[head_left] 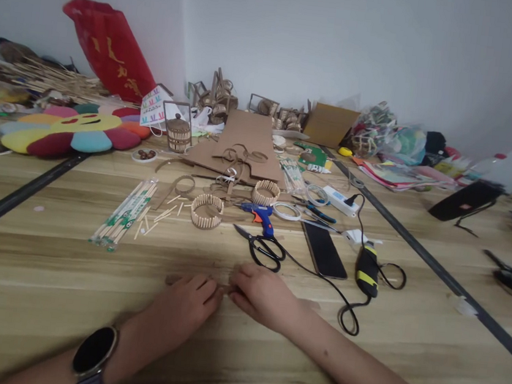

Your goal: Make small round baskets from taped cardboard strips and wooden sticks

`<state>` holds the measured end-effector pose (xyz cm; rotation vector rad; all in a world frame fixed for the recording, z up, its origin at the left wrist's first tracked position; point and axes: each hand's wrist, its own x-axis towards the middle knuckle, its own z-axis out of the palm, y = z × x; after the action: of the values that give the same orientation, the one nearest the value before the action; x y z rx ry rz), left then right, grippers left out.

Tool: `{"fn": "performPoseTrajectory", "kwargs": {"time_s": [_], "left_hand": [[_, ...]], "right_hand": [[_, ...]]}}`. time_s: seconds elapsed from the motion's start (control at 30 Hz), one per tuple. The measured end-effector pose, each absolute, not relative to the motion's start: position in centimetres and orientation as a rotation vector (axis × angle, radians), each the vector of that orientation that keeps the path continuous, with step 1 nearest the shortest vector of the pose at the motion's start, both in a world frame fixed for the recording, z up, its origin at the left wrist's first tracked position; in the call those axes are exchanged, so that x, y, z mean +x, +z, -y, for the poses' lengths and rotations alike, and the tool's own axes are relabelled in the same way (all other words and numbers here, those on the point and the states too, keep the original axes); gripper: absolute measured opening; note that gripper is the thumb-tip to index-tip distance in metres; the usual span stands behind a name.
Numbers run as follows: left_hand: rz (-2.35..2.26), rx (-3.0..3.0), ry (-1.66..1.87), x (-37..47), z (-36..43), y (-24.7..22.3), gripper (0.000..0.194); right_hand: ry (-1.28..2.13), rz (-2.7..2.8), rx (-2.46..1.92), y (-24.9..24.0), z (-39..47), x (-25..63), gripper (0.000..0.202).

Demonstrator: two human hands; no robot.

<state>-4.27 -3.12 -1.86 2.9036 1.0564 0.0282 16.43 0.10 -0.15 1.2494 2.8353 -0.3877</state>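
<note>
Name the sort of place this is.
Probably a craft workspace, perhaps for small handmade models: a blue glue gun and black scissors lie on the wooden table, near a ring of short wooden sticks.

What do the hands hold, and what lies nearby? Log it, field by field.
Left hand: holds a brown strip
Right hand: on the same strip
Watch: on the left wrist
Scissors: black, beyond the right hand
Glue gun: blue, past the scissors
Phone: dark screen, right of the scissors
Near stick ring: left of the glue gun
Far stick ring: behind the glue gun
</note>
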Motion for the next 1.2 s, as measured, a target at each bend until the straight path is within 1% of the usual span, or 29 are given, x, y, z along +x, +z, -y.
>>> {"fn": "performPoseTrajectory", "kwargs": {"time_s": [0.13, 0.4, 0.6, 0.67, 0.8, 0.9, 1.2], "left_hand": [[-1.095, 2.994, -0.119, -4.1, 3.2, -2.1, 0.038], [-1.083, 3.082, -0.115, -4.2, 3.2, -3.0, 0.035], [-1.093, 3.056, -0.006, -4.3, 3.2, -3.1, 0.030], [-1.073, 3.052, 0.009, -4.4, 3.2, -3.0, 0.031], [-1.069, 3.066, -0.070, -4.3, 3.2, -3.0, 0.033], [-1.101, 3.088, -0.092, -4.2, 3.2, -3.2, 0.031], [-1.109, 3.113, -0.059, -4.1, 3.5, -2.9, 0.031]], "right_hand": [[-0.305, -2.713, 1.360, -0.1, 0.5, 15.1, 0.016], [-0.305, -2.628, 1.439, -0.6, 0.0, 14.2, 0.017], [-0.354, -2.622, 1.565, -1.1, -0.3, 14.5, 0.021], [-0.402, -2.666, 1.551, -1.1, -0.3, 15.0, 0.021], [-0.484, -2.766, 1.438, -0.6, 0.0, 15.7, 0.014], [-0.433, -2.759, 1.435, -0.5, 0.4, 15.4, 0.010], [-0.149, -2.641, 1.414, -1.4, 0.7, 13.6, 0.014]]}}
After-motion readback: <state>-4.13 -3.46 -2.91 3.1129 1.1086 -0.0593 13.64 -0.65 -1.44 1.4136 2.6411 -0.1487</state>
